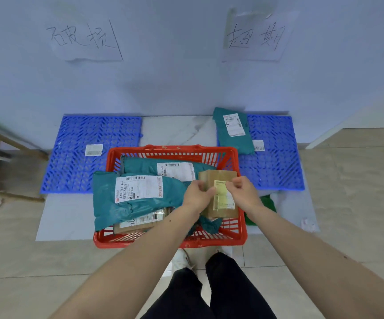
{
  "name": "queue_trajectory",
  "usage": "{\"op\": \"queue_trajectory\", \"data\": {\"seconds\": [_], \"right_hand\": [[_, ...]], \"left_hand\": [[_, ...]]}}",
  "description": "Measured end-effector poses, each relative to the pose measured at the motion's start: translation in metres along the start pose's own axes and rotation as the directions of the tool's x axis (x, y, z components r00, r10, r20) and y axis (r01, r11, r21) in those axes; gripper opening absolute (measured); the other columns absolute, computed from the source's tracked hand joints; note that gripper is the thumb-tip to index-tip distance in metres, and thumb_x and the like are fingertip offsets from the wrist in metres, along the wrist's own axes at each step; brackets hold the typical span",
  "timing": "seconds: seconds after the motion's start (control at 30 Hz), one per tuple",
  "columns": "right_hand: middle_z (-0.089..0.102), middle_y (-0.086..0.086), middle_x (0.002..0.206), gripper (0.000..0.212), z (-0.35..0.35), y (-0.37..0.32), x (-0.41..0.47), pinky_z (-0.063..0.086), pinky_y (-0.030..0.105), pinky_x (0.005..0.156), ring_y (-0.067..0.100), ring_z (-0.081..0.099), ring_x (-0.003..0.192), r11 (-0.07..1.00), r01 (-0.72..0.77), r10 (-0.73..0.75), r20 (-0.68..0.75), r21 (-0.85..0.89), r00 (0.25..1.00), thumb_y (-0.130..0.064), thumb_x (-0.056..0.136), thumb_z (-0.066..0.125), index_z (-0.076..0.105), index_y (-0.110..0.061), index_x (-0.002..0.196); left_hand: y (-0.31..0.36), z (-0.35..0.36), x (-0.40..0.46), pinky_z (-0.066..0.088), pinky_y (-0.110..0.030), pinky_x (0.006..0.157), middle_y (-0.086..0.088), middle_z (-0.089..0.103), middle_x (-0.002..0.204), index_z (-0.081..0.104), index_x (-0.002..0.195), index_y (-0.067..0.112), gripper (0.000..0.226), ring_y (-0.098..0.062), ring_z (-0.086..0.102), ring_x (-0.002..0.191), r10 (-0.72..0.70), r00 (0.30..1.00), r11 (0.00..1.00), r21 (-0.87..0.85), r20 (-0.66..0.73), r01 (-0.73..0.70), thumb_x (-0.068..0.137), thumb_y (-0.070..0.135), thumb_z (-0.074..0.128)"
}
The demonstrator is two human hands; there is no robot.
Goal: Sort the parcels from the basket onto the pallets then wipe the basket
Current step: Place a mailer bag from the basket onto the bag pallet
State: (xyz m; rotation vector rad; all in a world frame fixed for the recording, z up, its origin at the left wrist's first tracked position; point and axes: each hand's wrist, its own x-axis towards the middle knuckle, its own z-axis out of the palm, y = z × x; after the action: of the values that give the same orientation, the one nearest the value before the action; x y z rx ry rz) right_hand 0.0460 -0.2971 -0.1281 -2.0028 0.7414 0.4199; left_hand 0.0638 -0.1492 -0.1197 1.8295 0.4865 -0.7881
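Over the right side of the red basket (240,226), both hands grip a brown cardboard box (221,204): left hand (197,194) curled on its left edge, right hand (244,193) pinching near the yellow label (220,188). Two teal mailer bags (138,194) fill the rest of the basket. One teal parcel (232,132) lies on the right blue pallet (276,166); the left blue pallet (80,162) carries only a white sticker (93,150). Handwritten paper signs (85,39) on the wall above.
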Motion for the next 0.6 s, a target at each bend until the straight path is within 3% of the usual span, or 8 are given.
{"op": "queue_trajectory", "data": {"seconds": [0.2, 0.4, 0.6], "right_hand": [[0.063, 0.000, 0.115, 0.032, -0.008, 0.027, -0.002, 0.051, 0.031, 0.081, 0.016, 0.061, 0.102, 0.999, -0.054, 0.054, 0.007, -0.004, 0.999, -0.036, 0.098, 0.056, 0.055, -0.014, 0.121], [0.058, -0.002, 0.111, 0.037, -0.012, 0.039, -0.001, 0.040, 0.018, 0.064, 0.012, 0.055, 0.097, 0.998, -0.058, 0.058, 0.020, 0.020, 0.998, -0.033, 0.099, 0.055, 0.052, -0.012, 0.129], [0.058, -0.002, 0.110, 0.035, -0.014, 0.040, 0.002, 0.043, 0.022, 0.071, 0.013, 0.056, 0.097, 0.997, -0.051, 0.049, 0.042, 0.055, 0.998, -0.032, 0.099, 0.056, 0.052, -0.013, 0.128]], "left_hand": [[-0.025, 0.022, 0.012, 0.052, -0.045, 0.098, -0.008, 0.055, 0.131, 0.041, 0.134, 0.013, 0.057, -0.026, 0.058, 0.117, -0.073, 0.996, 0.995, 0.063, -0.051, 0.076, 0.088, 0.032, 0.070], [-0.031, 0.025, 0.020, 0.050, -0.044, 0.099, -0.010, 0.052, 0.135, 0.037, 0.141, 0.009, 0.060, -0.030, 0.055, 0.119, -0.112, 0.989, 0.984, 0.127, -0.097, 0.124, 0.093, 0.034, 0.062], [-0.039, 0.027, 0.024, 0.050, -0.043, 0.100, -0.007, 0.050, 0.137, 0.033, 0.145, 0.012, 0.069, -0.027, 0.054, 0.121, -0.137, 0.988, 0.985, 0.096, -0.072, 0.144, 0.091, 0.038, 0.065]]}}
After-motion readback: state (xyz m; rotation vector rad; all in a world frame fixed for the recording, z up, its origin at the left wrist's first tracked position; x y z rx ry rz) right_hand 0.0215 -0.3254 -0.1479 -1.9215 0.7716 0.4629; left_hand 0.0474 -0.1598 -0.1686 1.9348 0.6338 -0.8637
